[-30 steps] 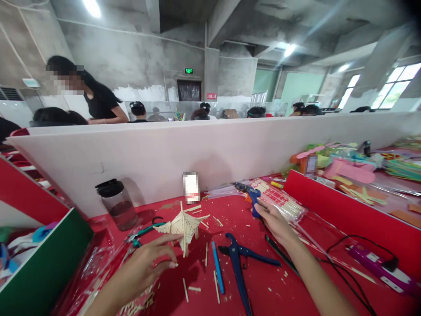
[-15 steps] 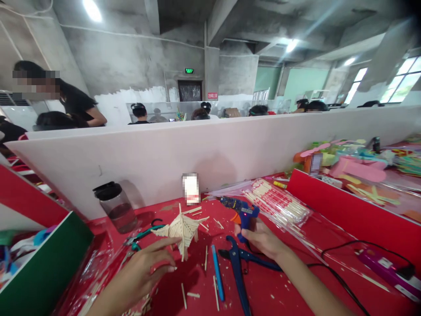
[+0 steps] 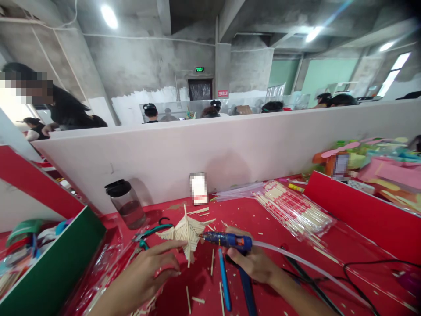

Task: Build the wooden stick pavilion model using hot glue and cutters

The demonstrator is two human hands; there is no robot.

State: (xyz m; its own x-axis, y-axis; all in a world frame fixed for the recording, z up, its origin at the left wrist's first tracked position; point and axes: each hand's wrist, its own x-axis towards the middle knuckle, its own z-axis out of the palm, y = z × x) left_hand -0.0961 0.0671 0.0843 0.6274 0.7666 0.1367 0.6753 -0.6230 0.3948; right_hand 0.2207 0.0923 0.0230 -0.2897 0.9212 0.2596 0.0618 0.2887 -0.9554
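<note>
A star-shaped model of thin wooden sticks [image 3: 184, 232] stands on the red tabletop [image 3: 177, 292]. My left hand [image 3: 158, 263] is beside it, fingers apart, with the index fingertip against its lower left side; the hand grips nothing. In my right hand [image 3: 251, 263] is a blue glue gun [image 3: 230, 241], its nozzle pointing left at the right side of the star. A long translucent glue stick [image 3: 305, 262] trails out of the gun's back end. A blue pen-like stick [image 3: 225, 281] and a blue-handled cutter [image 3: 246, 292], partly hidden by my right hand, lie below.
Green-handled pliers [image 3: 154, 229] and a dark-lidded bottle [image 3: 126, 204] stand or lie at left. Bagged wooden sticks [image 3: 292, 208] lie at right. A lit phone [image 3: 198, 188] leans on the white partition [image 3: 164, 162]. A black cable [image 3: 365, 263] crosses the right side. Several people are beyond the partition.
My right hand has turned the glue gun and brought its nozzle down to the star's right side. The left index finger stays at the star. The view has shifted slightly left.
</note>
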